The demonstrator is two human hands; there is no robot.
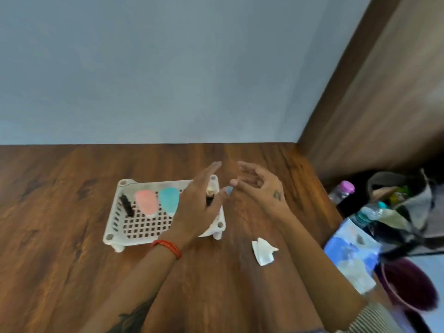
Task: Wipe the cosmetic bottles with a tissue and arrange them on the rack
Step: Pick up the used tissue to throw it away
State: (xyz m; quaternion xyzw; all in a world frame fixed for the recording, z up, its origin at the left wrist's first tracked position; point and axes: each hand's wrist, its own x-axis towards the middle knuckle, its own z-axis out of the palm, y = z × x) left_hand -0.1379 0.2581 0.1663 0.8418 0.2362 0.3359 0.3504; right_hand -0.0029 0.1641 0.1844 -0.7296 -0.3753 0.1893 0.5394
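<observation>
No readable brand, label or print anywhere: the frame is motion-blurred. The only mark is a small dark tattoo on the back of the right hand (260,188); I can't make out what it is.

White perforated rack (144,224) stands on short legs on the wooden table (60,188), near the middle. Contents, left to right: a slim black tube (126,205) lying flat by the left wall, a pink bottle (146,201), a teal bottle (169,200) just beside it, then a small bottle with a pale cap (210,190) at the far right corner, mostly hidden behind the left hand (201,200). Front half of the rack grid is bare.

Left hand is over the right end of the rack, fingers straight and spread, holding nothing. There's a red thread band (168,247) on that wrist. Right hand is just beside the rack's right edge, fingers loosely curled. A small light-blue thing (229,189) sits between the two hands' fingertips; too blurred to say what it is or which hand has it, so the right hand's grip is undetermined.

Crumpled white tissue (263,252) lies on the table, right of the rack and apart from it, under the right forearm, with neither hand on it.

Off the table's right edge: open bag (403,203) with mixed clutter, a clear bottle with a pink-purple cap (342,191), and a dark maroon tub (408,287).
</observation>
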